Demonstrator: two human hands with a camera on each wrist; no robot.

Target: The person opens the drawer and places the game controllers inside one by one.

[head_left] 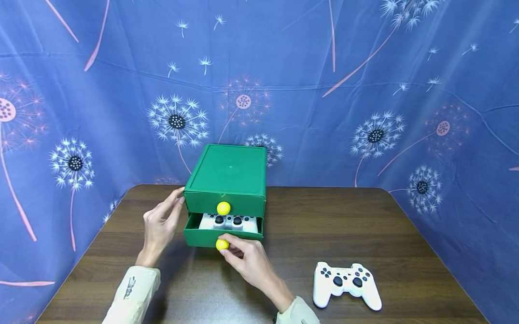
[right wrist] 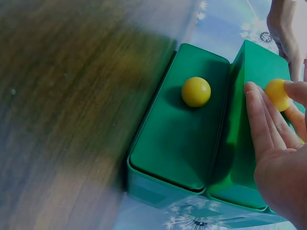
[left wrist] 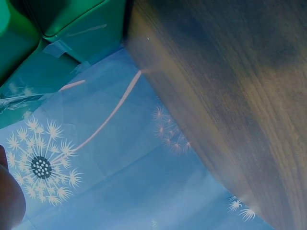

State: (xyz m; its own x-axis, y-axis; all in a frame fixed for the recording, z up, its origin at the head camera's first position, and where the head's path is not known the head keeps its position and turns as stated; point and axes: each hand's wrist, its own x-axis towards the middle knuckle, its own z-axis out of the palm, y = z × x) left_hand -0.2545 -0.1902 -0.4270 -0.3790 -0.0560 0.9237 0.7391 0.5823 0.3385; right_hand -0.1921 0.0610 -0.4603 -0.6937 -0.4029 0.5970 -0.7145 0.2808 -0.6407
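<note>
A green two-drawer box (head_left: 229, 170) stands toward the back of the table, with a yellow ball knob on each drawer front. The lower drawer (head_left: 201, 238) is pulled partly out, and a white game controller (head_left: 228, 222) lies inside, its front part hidden by the drawer front. My right hand (head_left: 248, 260) pinches the lower yellow knob (right wrist: 277, 94) between thumb and fingers. The upper drawer, with its own knob (right wrist: 195, 92), is closed. At the box's left front edge, my left hand (head_left: 160, 225) touches the side with extended fingertips.
A second white game controller (head_left: 345, 284) lies on the brown wooden table (head_left: 317, 222), right of my right hand. Behind and around the table hangs a blue cloth (head_left: 296, 125) printed with dandelions. The table's left edge is close to my left sleeve (head_left: 134, 292).
</note>
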